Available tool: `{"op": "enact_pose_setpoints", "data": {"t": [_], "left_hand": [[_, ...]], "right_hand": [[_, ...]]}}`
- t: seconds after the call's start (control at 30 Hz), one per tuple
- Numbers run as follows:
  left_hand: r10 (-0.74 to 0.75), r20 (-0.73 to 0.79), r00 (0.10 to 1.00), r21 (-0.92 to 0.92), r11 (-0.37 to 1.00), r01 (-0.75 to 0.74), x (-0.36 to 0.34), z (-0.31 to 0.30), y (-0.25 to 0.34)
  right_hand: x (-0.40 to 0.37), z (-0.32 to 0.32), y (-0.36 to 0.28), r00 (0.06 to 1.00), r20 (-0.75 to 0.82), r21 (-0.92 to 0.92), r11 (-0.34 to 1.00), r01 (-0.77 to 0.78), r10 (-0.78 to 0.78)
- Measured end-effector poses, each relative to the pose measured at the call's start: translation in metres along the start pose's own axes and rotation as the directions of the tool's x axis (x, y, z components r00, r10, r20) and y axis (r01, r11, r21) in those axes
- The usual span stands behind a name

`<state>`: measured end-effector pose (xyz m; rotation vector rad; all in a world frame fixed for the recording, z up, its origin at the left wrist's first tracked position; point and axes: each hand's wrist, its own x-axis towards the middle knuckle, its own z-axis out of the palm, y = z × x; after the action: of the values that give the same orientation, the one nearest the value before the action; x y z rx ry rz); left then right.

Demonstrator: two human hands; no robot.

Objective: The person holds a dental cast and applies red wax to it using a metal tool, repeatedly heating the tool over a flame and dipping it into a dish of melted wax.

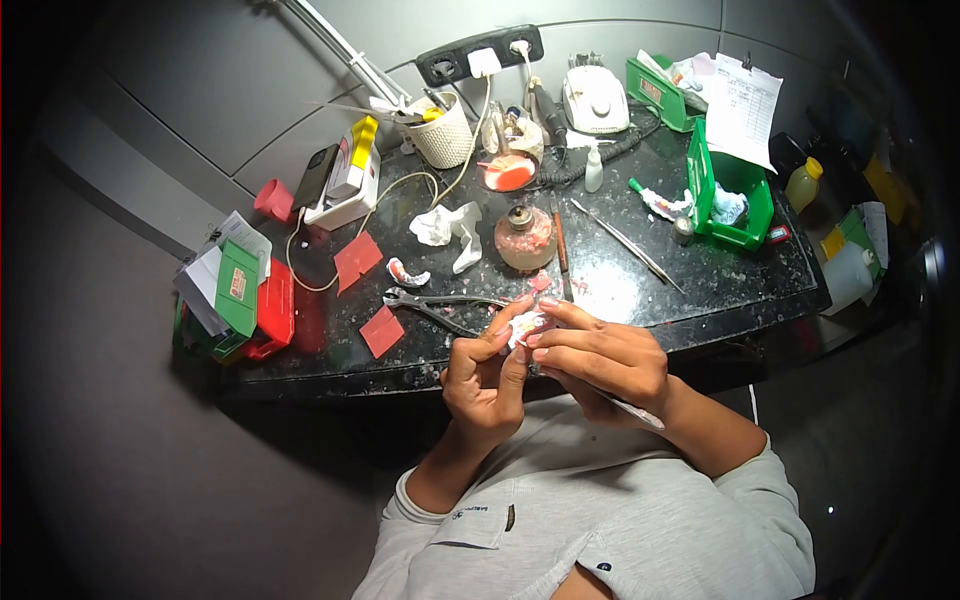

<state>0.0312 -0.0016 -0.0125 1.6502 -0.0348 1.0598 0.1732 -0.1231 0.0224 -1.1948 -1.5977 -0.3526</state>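
At the table's front edge, my left hand (487, 385) is closed around a small white and pink piece (528, 327), which looks like a dental model. The fingers of my right hand (605, 362) press on the same piece from the other side. A metal tool (637, 412) sticks out below my right hand; its other end is hidden. Just left of my hands lie metal pliers (432, 302). Behind the hands stands a glass burner (525, 238) with pink bits on it. Another white and red piece (408, 273) rests beyond the pliers.
Red wax sheets (381, 332) and crumpled white tissue (447, 230) lie on the black table (700, 320). A slim metal tool (628, 245) lies to the right. Green bins (741, 205) stand at the right, green and red bins (275, 312) at the left, and a white machine (596, 98) behind.
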Motion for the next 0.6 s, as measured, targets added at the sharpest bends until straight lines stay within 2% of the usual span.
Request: {"op": "enact_pose_setpoints", "data": {"t": [0.17, 0.23, 0.37, 0.43, 0.6], "left_hand": [[-0.026, -0.03, 0.999, -0.042, 0.999, 0.025, 0.001, 0.002, 0.004], [-0.055, -0.058, 0.997, 0.003, 0.998, 0.056, 0.0, 0.001, 0.006], [-0.083, -0.03, 0.996, -0.028, 0.996, 0.083, 0.002, 0.001, 0.009], [-0.096, -0.087, 0.992, 0.017, 0.995, 0.098, 0.003, 0.002, 0.011], [-0.127, -0.099, 0.987, -0.039, 0.991, 0.124, 0.004, 0.004, 0.012]], "right_hand": [[0.001, -0.001, 0.003, 0.997, 0.018, 0.022, 0.997, 0.071, -0.071], [0.001, -0.002, 0.001, 0.998, 0.021, 0.027, 0.998, 0.058, -0.059], [0.001, -0.002, 0.001, 0.999, 0.025, 0.033, 0.999, 0.043, -0.044], [-0.001, -0.001, 0.003, 0.998, 0.026, 0.026, 0.998, 0.05, -0.05], [-0.001, 0.0, 0.004, 0.996, 0.031, -0.027, 0.996, 0.088, -0.087]]}}
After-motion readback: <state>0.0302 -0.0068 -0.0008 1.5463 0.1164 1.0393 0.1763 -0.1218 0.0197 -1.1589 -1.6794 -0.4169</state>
